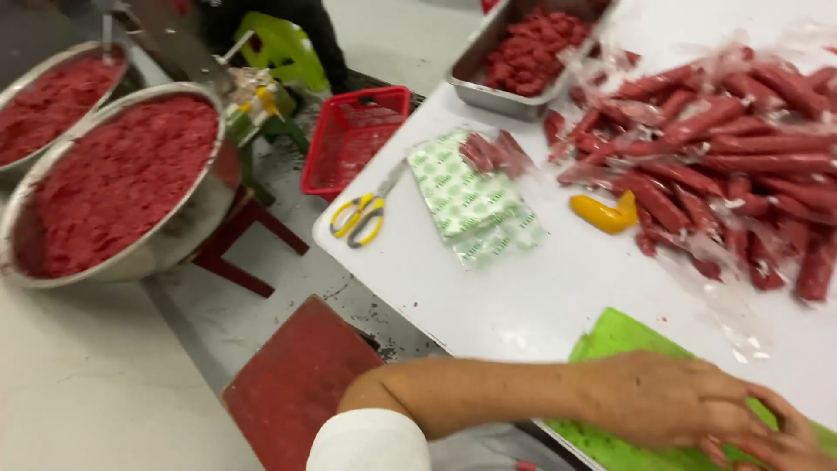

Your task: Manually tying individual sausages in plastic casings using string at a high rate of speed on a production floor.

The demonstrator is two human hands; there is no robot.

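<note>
1. The left hand (667, 399) lies curled on the green board (621, 338) at the worktop (523, 296) edge, meeting the right hand (789, 445); whether either grips anything cannot be told.
2. Sausages (715, 148) lie piled well apart.
3. The scissors (359, 218) sit near the edge; a nudge could probably drop them.

White table (523, 296), right half of the frame
On it lay yellow-handled scissors (359, 218), a green-patterned packet (471, 205), a metal tray (488, 83), wrapped red sausages (724, 148), a yellow piece (603, 214) and a green mat (623, 336).
</note>
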